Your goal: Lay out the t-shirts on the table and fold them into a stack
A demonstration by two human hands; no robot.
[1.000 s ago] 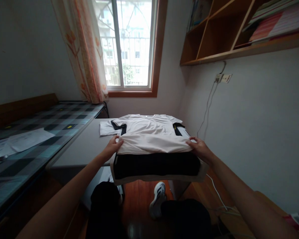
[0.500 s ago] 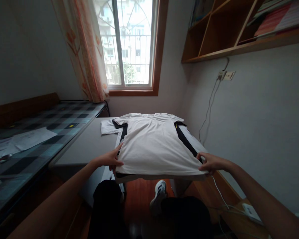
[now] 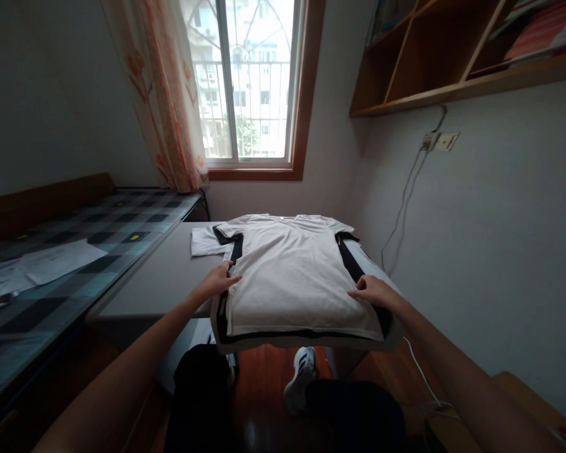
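Observation:
A white T-shirt (image 3: 292, 277) lies spread on top, its neck toward the window and its hem toward me. Beneath it a black garment (image 3: 351, 261) shows along both sides and below the hem. A further pale garment (image 3: 205, 241) sticks out under these at the left. My left hand (image 3: 219, 280) is at the T-shirt's left side, thumb and forefinger closed on its edge. At the right side, my right hand (image 3: 375, 292) pinches the opposite edge, thumb over the cloth. The other fingers of both hands are partly hidden.
The stack rests on a grey table (image 3: 165, 277) and overhangs its front edge. On the left stands a bed (image 3: 136, 217) with a checked cover and papers (image 3: 51, 261). A wooden shelf (image 3: 434, 94) and cables (image 3: 403, 207) are on the right wall.
Both hands have left the hem corners and moved up along the sides, the right one also inward. The T-shirt's hem now lies flat, with more of the black and pale layers showing below it.

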